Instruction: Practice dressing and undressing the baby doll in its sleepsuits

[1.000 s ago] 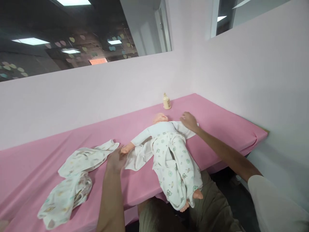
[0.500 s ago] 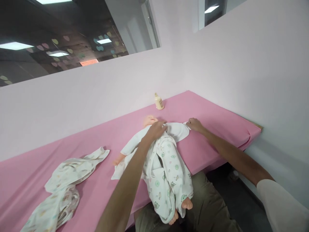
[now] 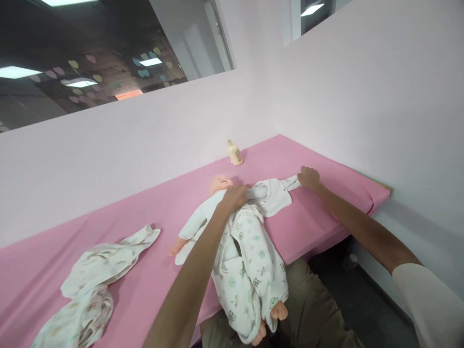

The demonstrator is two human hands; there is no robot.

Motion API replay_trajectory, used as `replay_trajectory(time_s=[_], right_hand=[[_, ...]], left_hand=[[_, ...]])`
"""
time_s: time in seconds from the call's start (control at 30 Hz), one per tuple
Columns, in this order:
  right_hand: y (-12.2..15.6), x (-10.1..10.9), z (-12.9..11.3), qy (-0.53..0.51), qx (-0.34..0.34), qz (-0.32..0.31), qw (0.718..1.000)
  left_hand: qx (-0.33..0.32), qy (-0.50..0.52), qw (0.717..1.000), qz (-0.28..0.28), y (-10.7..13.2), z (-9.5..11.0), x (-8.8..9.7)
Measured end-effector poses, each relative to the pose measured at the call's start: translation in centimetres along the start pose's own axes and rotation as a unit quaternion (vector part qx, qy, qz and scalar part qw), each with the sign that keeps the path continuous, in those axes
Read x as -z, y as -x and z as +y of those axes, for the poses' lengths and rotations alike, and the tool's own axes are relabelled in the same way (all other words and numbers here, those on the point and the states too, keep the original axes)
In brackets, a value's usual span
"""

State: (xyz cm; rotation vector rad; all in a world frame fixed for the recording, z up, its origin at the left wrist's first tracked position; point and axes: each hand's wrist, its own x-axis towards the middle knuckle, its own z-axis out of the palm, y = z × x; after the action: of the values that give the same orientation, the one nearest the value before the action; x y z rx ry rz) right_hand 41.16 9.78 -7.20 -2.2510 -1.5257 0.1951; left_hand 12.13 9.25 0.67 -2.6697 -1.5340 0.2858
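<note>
A baby doll (image 3: 221,182) lies on its back, wearing white trousers (image 3: 250,241) printed with green figures and a white shirt (image 3: 275,195). Its bare feet hang over the near edge of the pink-covered table. My left hand (image 3: 237,195) is closed at the doll's upper body, on its right-hand side in view; the fingertips are partly hidden. Out to the right, my right hand (image 3: 309,178) is closed on the end of a shirt sleeve, stretching it away from the doll. The doll's arm on that side is hidden; its other arm comes out of the left sleeve.
A cream-coloured bottle (image 3: 235,153) stands at the back of the pink table cover (image 3: 333,188), by the wall. Crumpled printed baby clothing (image 3: 97,275) lies at the left. Walls rise behind and to the right. My knees are under the front edge.
My right hand has moved right and slightly away from me, drawing the sleeve out with it. The shirt side is bunched farther from the doll. My left hand stays at the doll's upper body.
</note>
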Motion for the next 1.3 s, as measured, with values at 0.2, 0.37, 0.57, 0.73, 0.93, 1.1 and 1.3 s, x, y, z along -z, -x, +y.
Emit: replay_trajectory(time_s=[0.2, 0.37, 0.57, 0.73, 0.93, 1.1, 1.3], right_hand=[[4.1, -1.1, -7.0, -0.007, 0.142, 0.065, 0.988], [5.6, -2.1, -9.8, -0.068, 0.127, -0.033, 0.989], [5.8, -1.9, -8.5, -0.074, 0.134, -0.062, 0.986], [6.0, -1.3, -8.3, -0.069, 0.161, -0.091, 0.98], [4.8, -0.2, -6.9, -0.075, 0.126, -0.091, 0.985], [3.5, 0.4, -5.7, -0.073, 0.062, -0.105, 0.99], [3.6, 0.4, -5.3, -0.059, 0.041, -0.128, 0.989]], left_hand=[[-0.036, -0.017, 0.999, -0.014, -3.1, 3.9, -0.2], [-0.05, -0.014, 0.999, -0.008, -4.9, 4.8, -1.9], [-0.049, -0.004, 0.999, 0.012, -4.5, 4.6, -2.1], [-0.05, 0.008, 0.999, 0.018, -4.1, 5.0, -1.6], [-0.069, 0.054, 0.996, 0.035, -3.5, 4.1, -0.9], [-0.041, 0.12, 0.992, 0.029, -2.7, 3.3, 0.3], [-0.023, 0.193, 0.979, 0.066, -2.7, 2.6, 0.6]])
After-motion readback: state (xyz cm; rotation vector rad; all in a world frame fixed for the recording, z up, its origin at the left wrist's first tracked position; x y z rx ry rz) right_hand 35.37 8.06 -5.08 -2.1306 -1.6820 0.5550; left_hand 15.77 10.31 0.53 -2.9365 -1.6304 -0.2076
